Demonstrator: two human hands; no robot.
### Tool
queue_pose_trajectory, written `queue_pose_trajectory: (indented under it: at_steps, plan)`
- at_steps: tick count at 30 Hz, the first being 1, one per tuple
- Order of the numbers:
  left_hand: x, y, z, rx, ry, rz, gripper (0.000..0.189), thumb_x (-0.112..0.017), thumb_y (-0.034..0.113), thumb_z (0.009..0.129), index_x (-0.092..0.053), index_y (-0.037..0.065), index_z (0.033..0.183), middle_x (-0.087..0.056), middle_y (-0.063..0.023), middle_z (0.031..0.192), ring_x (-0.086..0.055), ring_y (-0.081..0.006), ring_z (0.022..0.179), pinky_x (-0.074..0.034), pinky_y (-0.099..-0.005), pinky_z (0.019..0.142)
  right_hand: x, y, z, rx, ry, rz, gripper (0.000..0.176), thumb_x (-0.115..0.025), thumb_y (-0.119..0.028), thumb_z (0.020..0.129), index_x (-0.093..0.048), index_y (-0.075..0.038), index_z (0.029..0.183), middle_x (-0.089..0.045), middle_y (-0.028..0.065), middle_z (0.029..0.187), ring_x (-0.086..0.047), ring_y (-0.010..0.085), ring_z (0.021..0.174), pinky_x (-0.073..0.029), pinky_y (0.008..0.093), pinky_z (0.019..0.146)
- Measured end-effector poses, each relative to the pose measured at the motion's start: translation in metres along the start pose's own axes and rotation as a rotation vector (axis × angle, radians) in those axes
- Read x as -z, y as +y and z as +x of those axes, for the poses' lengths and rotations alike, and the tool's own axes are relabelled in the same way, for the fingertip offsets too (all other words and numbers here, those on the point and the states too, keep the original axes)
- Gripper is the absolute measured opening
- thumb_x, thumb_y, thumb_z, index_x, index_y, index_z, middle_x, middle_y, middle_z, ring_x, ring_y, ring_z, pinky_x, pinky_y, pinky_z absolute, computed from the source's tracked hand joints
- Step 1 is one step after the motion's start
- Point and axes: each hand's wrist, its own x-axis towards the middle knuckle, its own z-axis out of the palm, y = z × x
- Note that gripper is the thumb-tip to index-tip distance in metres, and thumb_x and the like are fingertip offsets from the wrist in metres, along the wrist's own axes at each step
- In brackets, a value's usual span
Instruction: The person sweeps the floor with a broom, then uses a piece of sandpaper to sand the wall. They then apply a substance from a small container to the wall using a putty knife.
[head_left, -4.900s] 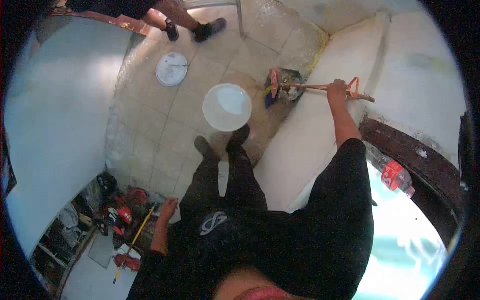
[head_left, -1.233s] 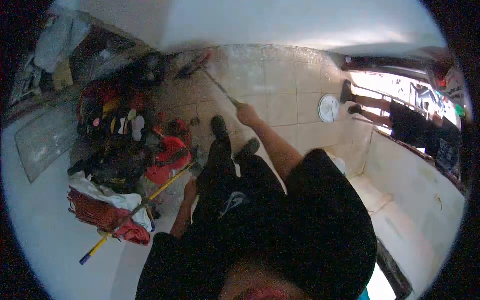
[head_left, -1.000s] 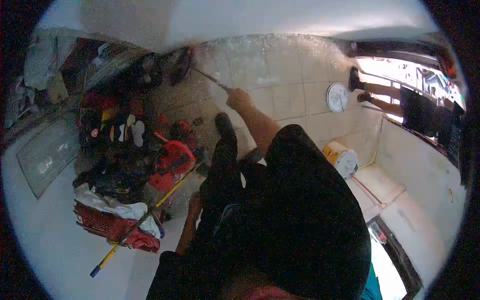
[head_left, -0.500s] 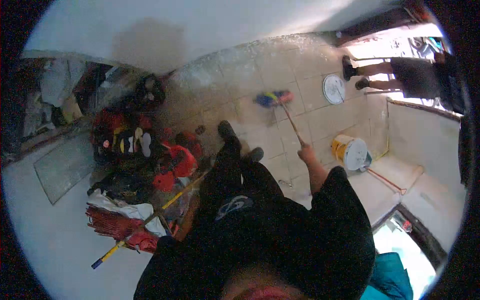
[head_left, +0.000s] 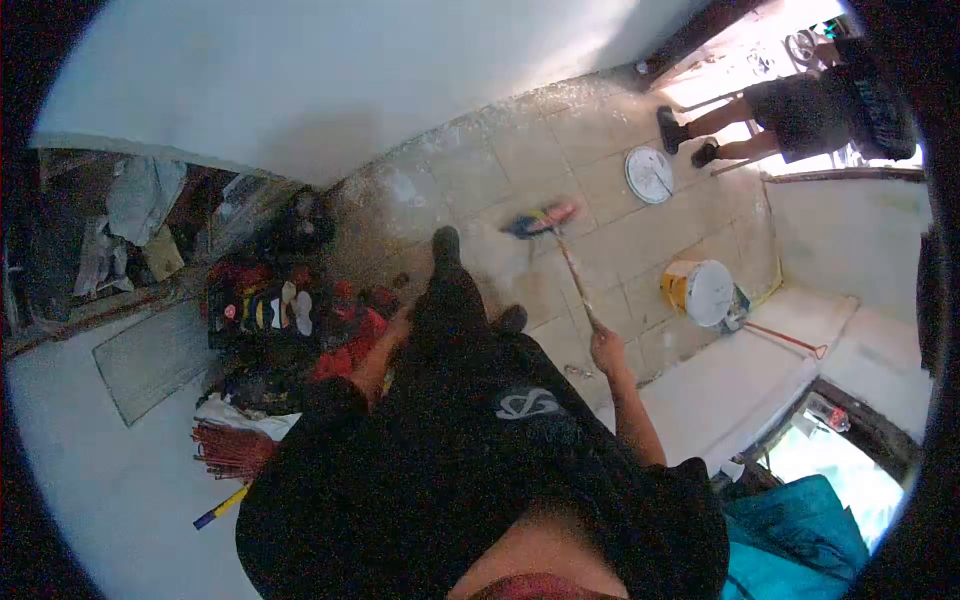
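My right hand [head_left: 605,350] is closed around the upper part of a broom's handle [head_left: 575,275]. The broom head [head_left: 540,220], with dark blue, yellow and pink bristles, rests on the tiled floor ahead of my feet. By my left thigh hangs my left hand [head_left: 398,328], dim and partly merged with the dark trousers, so its fingers cannot be made out. Close to that hand are red items [head_left: 350,345] piled at the left. A yellow and blue pole end [head_left: 220,507] sticks out beyond my left sleeve.
A white round lid [head_left: 649,175] lies on the tiles, near a person's legs [head_left: 725,130] at the doorway. A yellow and white bucket [head_left: 705,292] stands right, beside an orange-handled tool [head_left: 785,338]. Cluttered shelving [head_left: 130,230] fills the left. A teal bag or cloth [head_left: 800,530] is lower right.
My left arm has come forward, bringing the hand into view by my thigh. The broom head has shifted slightly left, still in my right hand. The whole view has tilted.
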Motion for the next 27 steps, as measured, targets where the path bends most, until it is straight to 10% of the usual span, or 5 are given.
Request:
queue_pose_trajectory:
  at_steps: [4,7,16,20,27]
  plan:
    - [0.018,0.025,0.038,0.051,-0.078,0.824,0.046,-0.065,0.012,0.095,-0.058,0.008,0.140,-0.066,-0.0119,0.095,-0.062,-0.0264,0.080,-0.052,-0.0425,0.069,-0.052,-0.027,0.096,0.429,0.078,0.186,0.055,-0.055,-0.027,0.101,-0.047,-0.015,0.154,-0.069,0.0272,0.125,-0.069,0.0397,0.112,-0.053,0.0457,0.096]
    - [0.063,0.023,0.047,-0.012,-0.089,0.204,0.049,-0.067,0.012,0.095,-0.054,0.008,0.142,-0.066,-0.0121,0.100,-0.064,-0.0262,0.089,-0.053,-0.0405,0.083,-0.029,-0.144,0.134,0.271,-0.158,-0.033,0.050,-0.051,-0.028,0.103,-0.049,-0.015,0.152,-0.066,0.0283,0.129,-0.065,0.0431,0.116,-0.050,0.0509,0.101]
    - [0.131,0.135,0.001,0.120,0.012,0.710,0.047,-0.068,0.026,0.098,-0.053,0.006,0.138,-0.065,-0.0138,0.116,-0.064,-0.0259,0.103,-0.053,-0.0446,0.088,-0.103,-0.438,0.298,0.510,-0.525,-0.707,0.048,-0.055,-0.018,0.092,-0.061,-0.017,0.140,-0.068,0.0251,0.124,-0.067,0.0419,0.111,-0.052,0.0524,0.095]
    - [0.140,0.128,-0.011,-0.258,0.010,1.333,0.046,-0.066,0.032,0.100,-0.054,0.005,0.135,-0.067,-0.0147,0.110,-0.067,-0.0269,0.097,-0.055,-0.0465,0.084,-0.132,-0.457,0.334,0.490,-0.273,-0.484,0.041,-0.059,-0.022,0.090,-0.066,-0.013,0.129,-0.073,0.0210,0.113,-0.070,0.0389,0.107,-0.055,0.0533,0.090]
    - [0.149,0.113,-0.029,0.114,0.055,0.597,0.037,-0.066,0.030,0.100,-0.059,0.006,0.128,-0.069,-0.0133,0.107,-0.068,-0.0260,0.094,-0.056,-0.0441,0.080,-0.039,-0.381,0.410,0.218,-0.220,-0.498,0.059,-0.074,-0.032,0.085,-0.061,-0.015,0.141,-0.074,0.0173,0.116,-0.070,0.0377,0.108,-0.056,0.0512,0.094]
